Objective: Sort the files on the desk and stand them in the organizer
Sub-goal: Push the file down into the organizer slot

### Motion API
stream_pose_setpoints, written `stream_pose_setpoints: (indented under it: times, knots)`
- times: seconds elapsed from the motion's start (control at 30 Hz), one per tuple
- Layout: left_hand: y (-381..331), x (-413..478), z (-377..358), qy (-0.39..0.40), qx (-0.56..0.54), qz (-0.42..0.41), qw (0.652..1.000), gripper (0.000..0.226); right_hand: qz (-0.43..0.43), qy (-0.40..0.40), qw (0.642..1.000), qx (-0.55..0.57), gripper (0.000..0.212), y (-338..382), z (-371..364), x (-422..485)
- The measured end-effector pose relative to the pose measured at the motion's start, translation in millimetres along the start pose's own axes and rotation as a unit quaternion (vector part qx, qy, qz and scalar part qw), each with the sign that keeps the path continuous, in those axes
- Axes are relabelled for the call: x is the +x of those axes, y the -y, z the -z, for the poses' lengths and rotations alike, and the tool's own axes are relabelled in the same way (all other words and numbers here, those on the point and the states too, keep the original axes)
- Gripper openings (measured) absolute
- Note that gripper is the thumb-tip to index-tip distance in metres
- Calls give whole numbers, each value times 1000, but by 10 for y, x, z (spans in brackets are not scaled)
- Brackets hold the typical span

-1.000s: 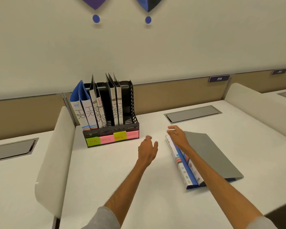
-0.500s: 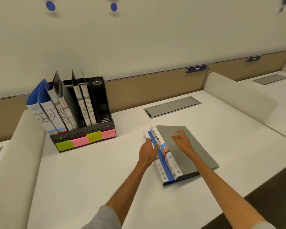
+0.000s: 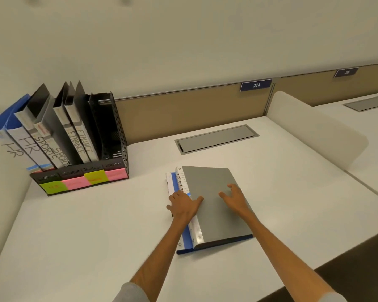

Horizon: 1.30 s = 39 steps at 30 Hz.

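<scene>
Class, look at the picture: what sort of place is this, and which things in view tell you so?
Probably an open-plan office: numbered desk plate 214, padded dividers between white desks, and an organizer of labelled files.

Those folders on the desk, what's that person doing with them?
The person is tidying files. Both hands are on two folders stacked flat on the white desk: the left hand on the spine edge, the right hand spread on the grey folder, which lies on a blue folder. The black organizer already holds standing files marked HR, SPORTS and FINANCE, and its rightmost slot looks empty.
</scene>
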<state>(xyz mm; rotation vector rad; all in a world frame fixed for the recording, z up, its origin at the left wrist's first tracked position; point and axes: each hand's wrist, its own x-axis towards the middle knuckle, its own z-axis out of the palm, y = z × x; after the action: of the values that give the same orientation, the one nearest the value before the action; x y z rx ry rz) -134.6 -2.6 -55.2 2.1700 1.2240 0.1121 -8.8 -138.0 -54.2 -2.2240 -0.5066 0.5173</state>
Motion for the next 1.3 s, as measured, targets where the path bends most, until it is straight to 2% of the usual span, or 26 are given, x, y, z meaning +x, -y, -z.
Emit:
stream_pose_setpoints:
  times: [0.17,0.33,0.4,0.53,0.7,0.77,1.0,1.3]
  knots:
    - [-33,-63,-164,-39,34,90,995,88,13,13,994,-105,63,-242,-214,-61]
    - [-90,-55,-163,-57,-16,79,995,84,12,-35,993,-115,63,-265,-349,-104]
    - [-99,-156,-293,-69,-52,152,985,83,27,31,989,-140,64,-423,-340,-45]
    - [-65,-130,-313,-82,-93,156,980,79,27,32,989,-142,66,-445,-404,-88]
    - [-129,-178,-353,-79,-287,85,951,73,30,33,993,-113,62,-471,-365,-79]
    - [-128,-213,-310,-75,-328,69,939,74,26,39,994,-96,60,-447,-322,-49]
    - [-325,-245,-29,-85,-375,26,923,76,52,32,998,-17,55,-153,-142,78]
    - [-422,-254,669,-144,-394,-58,906,82,139,-8,985,100,50,815,-103,215]
